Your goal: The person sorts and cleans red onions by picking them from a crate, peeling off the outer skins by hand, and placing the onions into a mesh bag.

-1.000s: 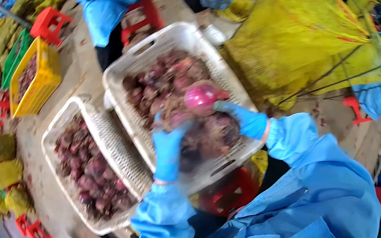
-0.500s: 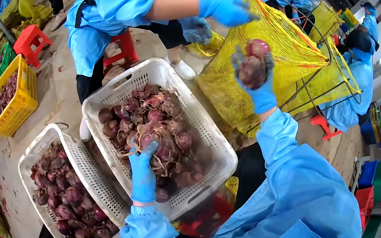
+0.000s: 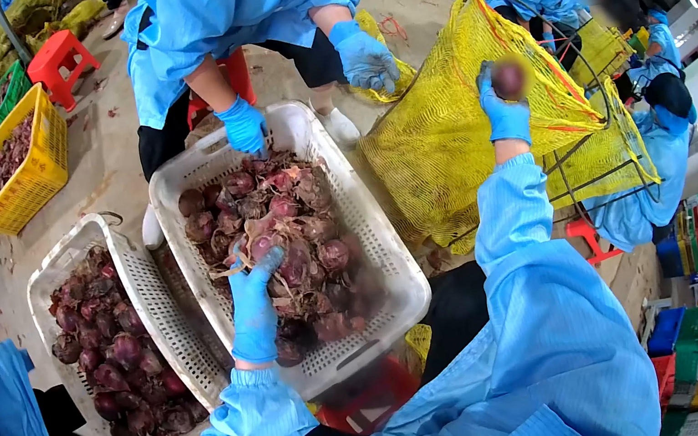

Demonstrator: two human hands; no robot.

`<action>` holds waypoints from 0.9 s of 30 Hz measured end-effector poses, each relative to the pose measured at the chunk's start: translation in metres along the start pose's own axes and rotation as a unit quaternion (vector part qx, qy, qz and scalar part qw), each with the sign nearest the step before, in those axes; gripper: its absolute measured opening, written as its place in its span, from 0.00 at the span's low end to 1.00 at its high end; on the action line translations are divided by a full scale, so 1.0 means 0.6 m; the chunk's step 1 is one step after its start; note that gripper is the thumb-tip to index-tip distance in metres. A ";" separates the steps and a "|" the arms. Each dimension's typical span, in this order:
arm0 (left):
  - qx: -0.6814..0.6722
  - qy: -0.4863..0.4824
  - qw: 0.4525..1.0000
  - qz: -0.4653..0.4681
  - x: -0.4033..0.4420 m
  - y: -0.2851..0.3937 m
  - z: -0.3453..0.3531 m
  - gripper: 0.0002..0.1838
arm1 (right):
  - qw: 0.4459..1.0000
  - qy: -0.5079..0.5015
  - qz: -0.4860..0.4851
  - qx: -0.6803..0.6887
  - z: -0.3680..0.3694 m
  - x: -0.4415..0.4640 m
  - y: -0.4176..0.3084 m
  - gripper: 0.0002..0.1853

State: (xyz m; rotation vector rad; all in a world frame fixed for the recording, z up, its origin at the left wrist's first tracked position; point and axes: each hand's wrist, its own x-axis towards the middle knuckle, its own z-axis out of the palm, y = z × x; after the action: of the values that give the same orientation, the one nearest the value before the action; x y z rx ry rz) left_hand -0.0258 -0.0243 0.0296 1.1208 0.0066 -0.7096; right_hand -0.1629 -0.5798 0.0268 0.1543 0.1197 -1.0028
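Observation:
In the head view my left hand [image 3: 253, 308], in a blue glove, lies over the pile in a white crate. Its fingers curl around a red onion [image 3: 262, 245] with loose papery skin. Out to the right, my gloved right hand [image 3: 505, 113] is closed on another red onion [image 3: 511, 81]. That hand is raised before a yellow mesh bag [image 3: 437, 138], which hangs open on a metal frame. Several more onions [image 3: 334, 255] fill the white crate [image 3: 398, 288] beneath my left hand.
Opposite me, a co-worker's gloved hand [image 3: 242, 127] reaches into the same crate; their other hand [image 3: 366, 58] hangs nearby. A second white crate [image 3: 160, 328] of onions stands left. Farther off are a yellow crate [image 3: 46, 172], a red stool [image 3: 61, 68] and other workers.
My right hand has moved up and right to the mesh bag; one onion shows in it instead of two. The co-worker's hand has gone from the bag to the crate. My left hand stays.

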 end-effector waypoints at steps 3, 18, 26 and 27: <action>-0.009 -0.012 1.000 0.006 0.005 -0.006 -0.007 0.30 | 0.999 0.032 -0.021 0.021 0.001 -0.038 0.009 0.37; -0.024 -0.031 0.999 0.037 -0.002 0.014 0.001 0.25 | 0.999 0.036 0.030 -0.012 0.014 -0.088 0.060 0.28; 0.030 -0.048 0.998 0.014 0.003 -0.020 -0.031 0.26 | 0.957 -0.056 0.100 -0.265 -0.024 -0.184 0.109 0.26; 0.032 -0.057 0.998 0.020 0.003 -0.024 -0.034 0.26 | 0.922 -0.112 0.123 -0.349 -0.044 -0.224 0.139 0.27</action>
State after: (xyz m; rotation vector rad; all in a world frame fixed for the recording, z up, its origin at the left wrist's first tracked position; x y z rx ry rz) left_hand -0.0254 -0.0121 0.0079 1.1378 -0.1363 -0.7406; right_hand -0.1649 -0.4193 0.0300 -0.5855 0.2356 -0.6699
